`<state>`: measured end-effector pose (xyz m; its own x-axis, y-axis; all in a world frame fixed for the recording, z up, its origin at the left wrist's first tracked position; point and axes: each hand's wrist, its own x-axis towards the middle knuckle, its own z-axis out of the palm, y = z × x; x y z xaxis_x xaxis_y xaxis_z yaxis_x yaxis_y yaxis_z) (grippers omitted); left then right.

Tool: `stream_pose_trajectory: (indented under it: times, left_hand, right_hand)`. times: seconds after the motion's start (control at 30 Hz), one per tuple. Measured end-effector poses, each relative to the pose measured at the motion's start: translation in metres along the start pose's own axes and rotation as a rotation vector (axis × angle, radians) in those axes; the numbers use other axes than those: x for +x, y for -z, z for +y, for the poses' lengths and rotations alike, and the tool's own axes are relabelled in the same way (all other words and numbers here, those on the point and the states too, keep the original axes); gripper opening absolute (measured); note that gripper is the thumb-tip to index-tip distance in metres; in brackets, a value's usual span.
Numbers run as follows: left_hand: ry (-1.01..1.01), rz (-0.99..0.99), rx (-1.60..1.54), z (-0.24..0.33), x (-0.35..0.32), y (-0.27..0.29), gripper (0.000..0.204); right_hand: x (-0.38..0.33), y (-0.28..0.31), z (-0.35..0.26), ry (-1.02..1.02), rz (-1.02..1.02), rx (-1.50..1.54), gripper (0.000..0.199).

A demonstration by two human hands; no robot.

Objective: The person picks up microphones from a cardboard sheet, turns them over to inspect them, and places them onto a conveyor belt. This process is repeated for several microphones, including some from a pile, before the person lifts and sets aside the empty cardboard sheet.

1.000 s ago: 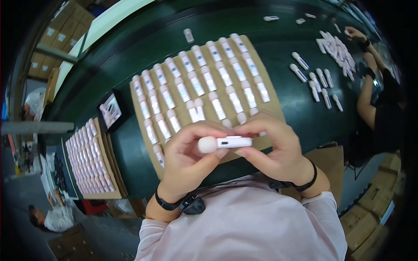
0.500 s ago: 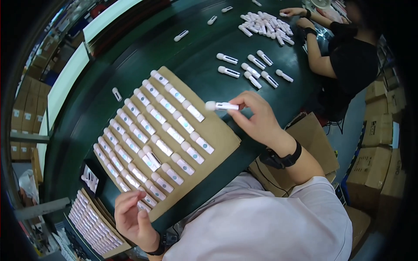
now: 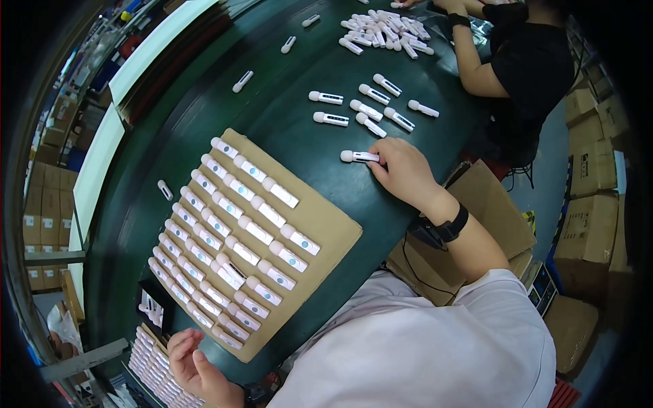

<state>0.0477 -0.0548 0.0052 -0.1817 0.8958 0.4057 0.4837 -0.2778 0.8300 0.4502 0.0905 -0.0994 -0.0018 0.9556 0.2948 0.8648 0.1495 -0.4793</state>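
Observation:
Between its thumb and fingers, my right hand (image 3: 407,173) pinches a small pale pink wand-shaped device (image 3: 349,156) by one end. The device's rounded head points left and a dark strip shows on its side. It is over the green table, right of a brown cardboard sheet (image 3: 330,228). On that sheet lie slanting rows of the same devices, most with a round spot on the body. One device (image 3: 235,271) in the lower middle shows a dark strip instead. At the sheet's near left, my left hand (image 3: 197,364) is empty, its fingers loosely curled and thumb apart.
Several loose devices (image 3: 371,124) lie beyond my right hand, with a larger pile (image 3: 384,30) farther back. A co-worker in black (image 3: 530,61) sits at far right. Another filled sheet (image 3: 153,364) lies at lower left beside a black box (image 3: 151,306). Cartons (image 3: 585,224) stand right.
The view has shifted, so the table's contents appear moved left and down. My right hand has carried the device rightward, from near the cardboard's edge to over the green table. My left hand stays empty.

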Motion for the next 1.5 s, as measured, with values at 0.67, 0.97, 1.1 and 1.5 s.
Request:
stream_pose_trajectory:
  times: [0.67, 0.97, 1.1, 1.5]
  left_hand:
    - [0.085, -0.147, 0.202, 0.009, 0.068, 0.062, 0.011]
    - [0.333, -0.204, 0.227, -0.065, 0.153, 0.106, 0.018]
    - [0.404, -0.276, 0.272, -0.096, 0.196, 0.101, 0.019]
    - [0.431, -0.297, 0.531, -0.183, 0.245, 0.139, 0.025]
  right_hand:
    - [0.014, 0.042, 0.0, -0.066, -0.148, 0.069, 0.026]
    - [0.077, 0.074, 0.009, -0.039, -0.123, 0.086, 0.015]
    - [0.108, 0.06, 0.021, 0.008, -0.249, 0.094, 0.011]
    - [0.065, 0.038, 0.034, 0.109, -0.29, -0.219, 0.014]
